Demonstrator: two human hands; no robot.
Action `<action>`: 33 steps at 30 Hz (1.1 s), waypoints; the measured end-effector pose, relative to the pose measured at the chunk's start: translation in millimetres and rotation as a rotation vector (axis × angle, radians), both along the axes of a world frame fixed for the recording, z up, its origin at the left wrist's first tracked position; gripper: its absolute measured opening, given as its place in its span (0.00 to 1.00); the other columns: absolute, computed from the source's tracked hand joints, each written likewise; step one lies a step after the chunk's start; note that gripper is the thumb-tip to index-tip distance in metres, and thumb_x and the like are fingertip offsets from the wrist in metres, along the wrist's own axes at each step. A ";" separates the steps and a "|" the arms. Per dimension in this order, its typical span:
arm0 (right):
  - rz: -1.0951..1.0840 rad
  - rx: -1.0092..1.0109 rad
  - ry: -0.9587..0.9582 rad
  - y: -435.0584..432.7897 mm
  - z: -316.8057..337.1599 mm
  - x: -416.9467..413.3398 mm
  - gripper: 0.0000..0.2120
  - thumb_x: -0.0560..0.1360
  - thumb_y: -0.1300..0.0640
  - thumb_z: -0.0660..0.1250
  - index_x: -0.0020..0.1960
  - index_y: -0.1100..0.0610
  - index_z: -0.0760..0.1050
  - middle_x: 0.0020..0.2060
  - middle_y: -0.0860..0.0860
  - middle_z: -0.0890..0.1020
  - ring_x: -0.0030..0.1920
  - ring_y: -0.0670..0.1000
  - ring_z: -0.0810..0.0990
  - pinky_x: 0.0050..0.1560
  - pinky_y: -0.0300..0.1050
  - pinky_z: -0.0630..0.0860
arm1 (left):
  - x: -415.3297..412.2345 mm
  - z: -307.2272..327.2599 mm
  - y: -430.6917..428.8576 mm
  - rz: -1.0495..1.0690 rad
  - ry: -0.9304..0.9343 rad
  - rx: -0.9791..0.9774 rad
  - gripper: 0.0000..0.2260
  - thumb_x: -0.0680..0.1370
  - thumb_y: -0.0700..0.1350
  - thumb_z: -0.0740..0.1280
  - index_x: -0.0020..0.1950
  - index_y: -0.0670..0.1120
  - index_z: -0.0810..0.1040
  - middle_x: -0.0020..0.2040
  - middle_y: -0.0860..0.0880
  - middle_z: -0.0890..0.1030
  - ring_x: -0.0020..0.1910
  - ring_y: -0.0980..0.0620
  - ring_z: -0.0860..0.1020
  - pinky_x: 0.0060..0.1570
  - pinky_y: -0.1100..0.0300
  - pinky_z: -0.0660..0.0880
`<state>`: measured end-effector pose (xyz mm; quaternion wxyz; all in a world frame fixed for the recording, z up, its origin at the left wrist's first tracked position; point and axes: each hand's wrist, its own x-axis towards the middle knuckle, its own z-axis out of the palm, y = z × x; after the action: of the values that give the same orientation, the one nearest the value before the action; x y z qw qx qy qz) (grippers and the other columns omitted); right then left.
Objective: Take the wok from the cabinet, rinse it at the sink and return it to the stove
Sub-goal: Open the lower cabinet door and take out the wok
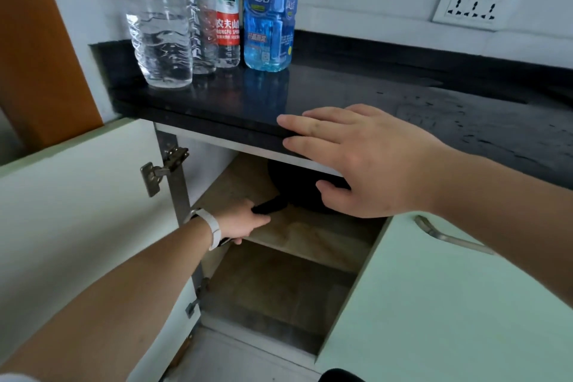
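Black and mostly in shadow, the wok (299, 192) sits on the upper shelf (313, 237) inside the cabinet, under the table (341, 87), its body partly hidden behind the right hand. Its dark handle (270, 205) points out toward the open side. The left hand (243, 222) reaches into the cabinet, its fingers (259, 219) curled round that handle; a white wristband (213, 226) circles the wrist. The wok's base looks to be resting on the shelf, though the shadow makes that hard to confirm.

The right hand (372, 161) lies palm down over the table's front edge, its fingers (310, 125) straight and slightly spread, thumb hanging below the edge in front of the wok. Whether it presses on the table cannot be told.

The left cabinet door (77, 211) stands swung open, a metal hinge (162, 169) showing at its inner edge. The pale green right door (449, 304) is closed and carries a metal pull (449, 237). At the back left of the table stand 4 bottles close together: 2 clear ones (161, 37), 1 with a red label (228, 25), and 1 blue bottle (269, 9). A white wall socket (471, 8) is mounted above the table on the right.
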<state>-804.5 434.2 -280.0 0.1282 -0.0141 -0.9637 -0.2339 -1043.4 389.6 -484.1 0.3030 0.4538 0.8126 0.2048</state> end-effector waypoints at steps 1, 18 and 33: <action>-0.007 0.008 0.000 -0.9 -0.1 0.6 0.29 0.74 0.46 0.59 0.74 0.53 0.70 0.78 0.50 0.67 0.74 0.56 0.70 0.67 0.57 0.72 | 5.1 -4.4 -4.7 0.008 0.002 0.005 0.17 0.79 0.58 0.63 0.59 0.46 0.73 0.32 0.49 0.76 0.23 0.53 0.73 0.27 0.61 0.71; -0.016 -0.028 0.246 -10.1 -8.0 9.1 0.27 0.74 0.50 0.64 0.71 0.57 0.74 0.71 0.55 0.76 0.69 0.60 0.74 0.65 0.58 0.71 | 59.6 -22.4 -120.8 0.069 -0.007 0.059 0.14 0.80 0.59 0.60 0.51 0.49 0.73 0.34 0.50 0.76 0.27 0.54 0.76 0.28 0.63 0.74; -0.608 -1.078 0.291 -95.1 -248.3 30.0 0.21 0.80 0.44 0.62 0.71 0.49 0.71 0.64 0.44 0.76 0.59 0.46 0.78 0.56 0.41 0.76 | 131.9 -56.1 -144.9 0.127 -0.372 0.372 0.06 0.79 0.52 0.66 0.49 0.51 0.73 0.36 0.48 0.76 0.32 0.55 0.75 0.34 0.61 0.72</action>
<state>-774.5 339.1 -528.3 0.1607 -0.3814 -0.8716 0.2626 -911.5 244.7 -540.2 0.3452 0.4042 0.7183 0.4490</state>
